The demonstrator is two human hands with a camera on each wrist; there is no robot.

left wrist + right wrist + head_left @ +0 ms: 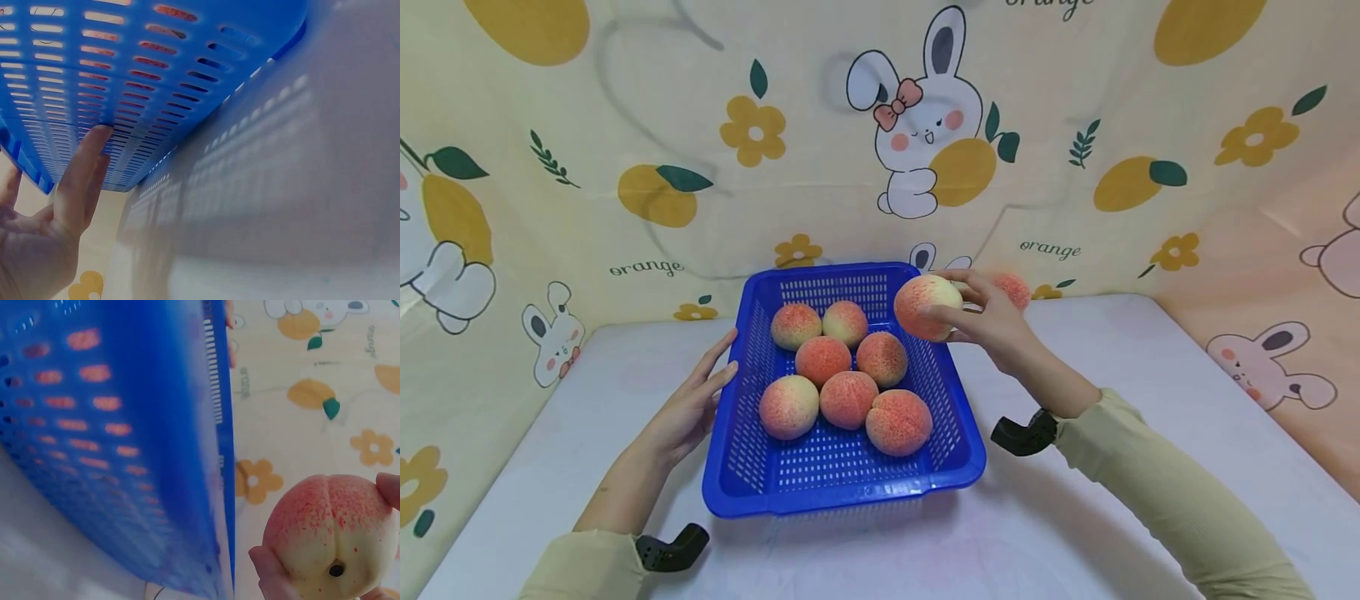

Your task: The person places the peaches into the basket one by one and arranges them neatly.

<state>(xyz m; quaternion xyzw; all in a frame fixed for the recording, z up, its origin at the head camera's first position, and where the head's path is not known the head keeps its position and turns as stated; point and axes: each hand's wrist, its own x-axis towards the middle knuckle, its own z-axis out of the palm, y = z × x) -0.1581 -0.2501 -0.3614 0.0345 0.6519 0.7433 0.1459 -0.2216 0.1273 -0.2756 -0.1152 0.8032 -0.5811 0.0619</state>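
A blue plastic basket [842,504] with slotted walls stands on the table, holding several red and yellow peaches [848,399]. My left hand [688,408] rests against the basket's left side. In the left wrist view its fingertips [99,134] touch the slotted wall, fingers fairly straight. With thumb and fingers, my right hand [992,321] grips a peach [925,307] above the basket's far right corner. The right wrist view shows that peach [331,534] up close, with a crease and a small dark hole.
Another peach [1013,290] is partly hidden behind my right hand, at the table's far side. The white table [1075,500] ends at a printed cloth backdrop [820,183] with rabbits and oranges. Black wrist devices [1026,432] sit at both sleeves.
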